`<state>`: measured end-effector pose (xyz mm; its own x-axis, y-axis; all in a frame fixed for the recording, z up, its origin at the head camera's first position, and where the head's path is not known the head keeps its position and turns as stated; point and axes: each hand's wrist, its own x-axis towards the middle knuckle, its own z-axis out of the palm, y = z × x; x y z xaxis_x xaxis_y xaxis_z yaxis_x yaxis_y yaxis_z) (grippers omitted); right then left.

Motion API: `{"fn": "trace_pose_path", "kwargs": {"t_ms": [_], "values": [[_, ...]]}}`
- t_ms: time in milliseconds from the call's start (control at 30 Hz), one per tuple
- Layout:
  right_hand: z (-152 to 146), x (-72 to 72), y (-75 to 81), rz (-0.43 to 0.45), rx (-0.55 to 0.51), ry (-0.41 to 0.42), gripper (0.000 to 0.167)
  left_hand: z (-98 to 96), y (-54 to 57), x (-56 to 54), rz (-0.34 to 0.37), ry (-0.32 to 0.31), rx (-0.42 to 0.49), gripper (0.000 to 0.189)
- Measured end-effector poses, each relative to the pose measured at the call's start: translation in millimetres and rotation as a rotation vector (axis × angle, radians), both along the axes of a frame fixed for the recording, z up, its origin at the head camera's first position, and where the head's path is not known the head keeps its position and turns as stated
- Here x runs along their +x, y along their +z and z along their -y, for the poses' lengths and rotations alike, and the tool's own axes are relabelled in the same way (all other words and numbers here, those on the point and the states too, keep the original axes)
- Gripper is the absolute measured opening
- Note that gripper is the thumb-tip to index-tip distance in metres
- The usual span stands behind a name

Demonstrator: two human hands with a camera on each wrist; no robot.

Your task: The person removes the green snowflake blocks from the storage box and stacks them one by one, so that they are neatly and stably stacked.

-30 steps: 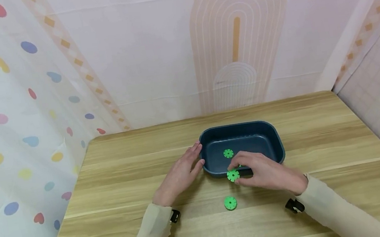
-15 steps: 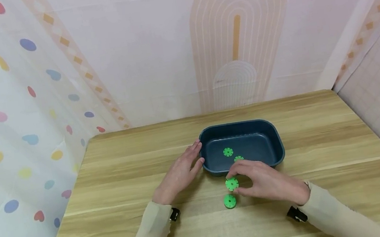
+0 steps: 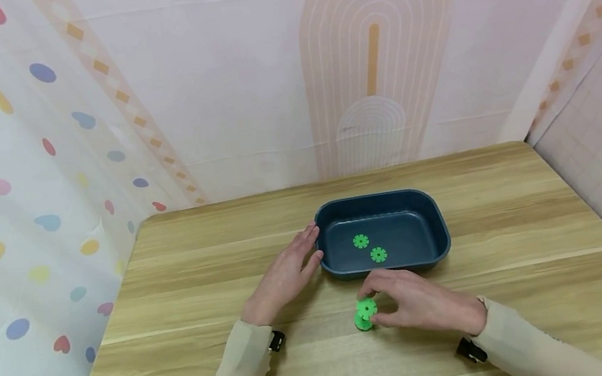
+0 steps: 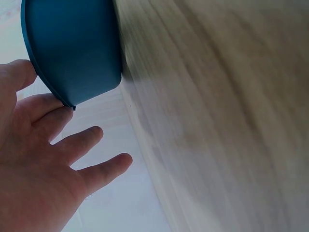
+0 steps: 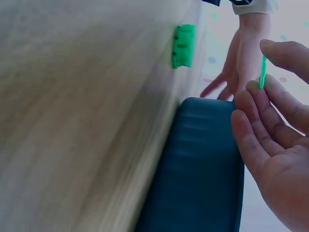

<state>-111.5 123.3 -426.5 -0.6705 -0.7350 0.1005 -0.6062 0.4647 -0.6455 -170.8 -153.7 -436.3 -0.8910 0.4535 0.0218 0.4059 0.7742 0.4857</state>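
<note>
My right hand (image 3: 417,300) pinches a green notched plastic disc (image 3: 367,308) by its edges between thumb and fingers. In the right wrist view the held disc (image 5: 263,72) shows edge-on. Below it on the table is a short stack of the same green discs (image 5: 184,47), partly covered by the held disc in the head view. My left hand (image 3: 284,275) rests its fingertips on the left rim of a dark blue rectangular bin (image 3: 387,269), fingers fairly straight. Two green discs, one farther back (image 3: 361,241) and one nearer (image 3: 378,255), lie flat on the bin's floor.
The bin stands near the middle of a wood-grain table (image 3: 216,245), a little short of the back edge. Behind the table hangs a patterned curtain (image 3: 240,81), with a dotted one (image 3: 27,252) on the left.
My right hand has come from the bin's front wall toward me with the disc, down to the stack. The nearer disc in the bin is now uncovered. The left hand stays put.
</note>
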Motion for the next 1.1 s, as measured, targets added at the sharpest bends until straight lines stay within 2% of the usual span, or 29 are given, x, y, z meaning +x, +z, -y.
{"fn": "trace_pose_path", "kwargs": {"t_ms": [600,1100], "values": [[9.0,-0.9,-15.6,-0.003,0.059,0.039,0.019,-0.3,-2.0,-0.1,-0.008,0.007,0.012,0.058],[13.4,-9.4,-18.2,0.027,0.126,0.098,0.015,0.6,-1.7,-0.7,-0.015,-0.005,0.025,0.058]]}}
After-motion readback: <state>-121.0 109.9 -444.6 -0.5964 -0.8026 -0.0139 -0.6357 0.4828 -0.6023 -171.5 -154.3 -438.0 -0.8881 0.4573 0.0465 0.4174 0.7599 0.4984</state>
